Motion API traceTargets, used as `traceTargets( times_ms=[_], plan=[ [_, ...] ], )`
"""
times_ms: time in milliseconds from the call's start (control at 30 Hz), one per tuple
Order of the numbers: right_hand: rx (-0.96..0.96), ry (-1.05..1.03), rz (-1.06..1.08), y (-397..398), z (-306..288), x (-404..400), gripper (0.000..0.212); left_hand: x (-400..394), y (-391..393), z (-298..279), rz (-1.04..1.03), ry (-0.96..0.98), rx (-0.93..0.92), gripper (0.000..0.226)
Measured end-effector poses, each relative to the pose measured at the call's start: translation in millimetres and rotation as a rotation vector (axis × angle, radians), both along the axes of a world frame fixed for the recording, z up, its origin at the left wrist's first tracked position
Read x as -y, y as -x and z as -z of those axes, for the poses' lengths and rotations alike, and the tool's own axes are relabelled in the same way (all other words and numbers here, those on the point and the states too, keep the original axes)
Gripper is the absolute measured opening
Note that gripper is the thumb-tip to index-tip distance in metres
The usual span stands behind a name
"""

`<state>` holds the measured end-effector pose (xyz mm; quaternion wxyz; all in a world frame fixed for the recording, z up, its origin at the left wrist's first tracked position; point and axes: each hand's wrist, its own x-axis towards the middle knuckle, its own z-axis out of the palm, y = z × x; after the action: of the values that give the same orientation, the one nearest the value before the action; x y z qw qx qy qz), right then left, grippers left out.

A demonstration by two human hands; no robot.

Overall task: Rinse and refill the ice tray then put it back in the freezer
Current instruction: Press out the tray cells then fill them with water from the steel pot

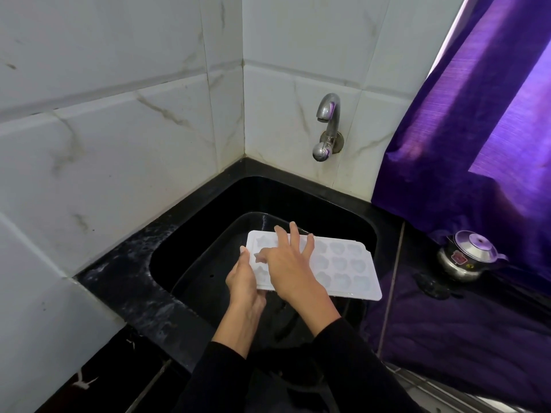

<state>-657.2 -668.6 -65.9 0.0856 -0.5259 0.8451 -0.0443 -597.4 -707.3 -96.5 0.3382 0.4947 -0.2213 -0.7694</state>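
Observation:
A white plastic ice tray (343, 266) with several shaped cells lies roughly flat over the black sink (185, 234). My left hand (243, 278) grips the tray's left end from below and the side. My right hand (290, 263) rests on top of the tray's left half, fingers spread and pressing on the cells. A metal tap (328, 114) sticks out of the tiled wall above the sink; no water runs from it.
A black basin (208, 263) sits inside the sink under the tray. White tiled walls meet in a corner behind. A purple curtain (477, 114) hangs at right, with a small metal kettle (468, 257) on the dark counter below it.

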Motion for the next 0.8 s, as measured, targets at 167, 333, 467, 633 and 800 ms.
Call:
traceTargets(
  times_ms=[167,333,467,633,800],
  plan=[
    [-0.002,0.031,-0.006,-2.1,6.9,-3.1,0.045,0.0,0.4,0.6,0.005,-0.008,0.003,0.027],
    [0.055,0.122,0.026,5.6,-7.8,-19.7,0.059,3.6,-2.7,1.7,0.010,-0.005,-0.025,0.033],
    [0.082,0.296,0.208,34.0,-33.2,-45.6,0.074,11.8,-7.8,2.7,-0.018,-0.024,-0.043,0.035],
    [0.086,0.335,0.421,67.2,-34.7,-90.8,0.080,24.7,-14.1,7.5,-0.043,0.002,-0.042,0.034],
    [0.143,0.209,0.508,70.4,-13.0,-104.9,0.070,30.4,-15.1,12.4,-0.039,0.033,-0.042,0.037]
  ],
)
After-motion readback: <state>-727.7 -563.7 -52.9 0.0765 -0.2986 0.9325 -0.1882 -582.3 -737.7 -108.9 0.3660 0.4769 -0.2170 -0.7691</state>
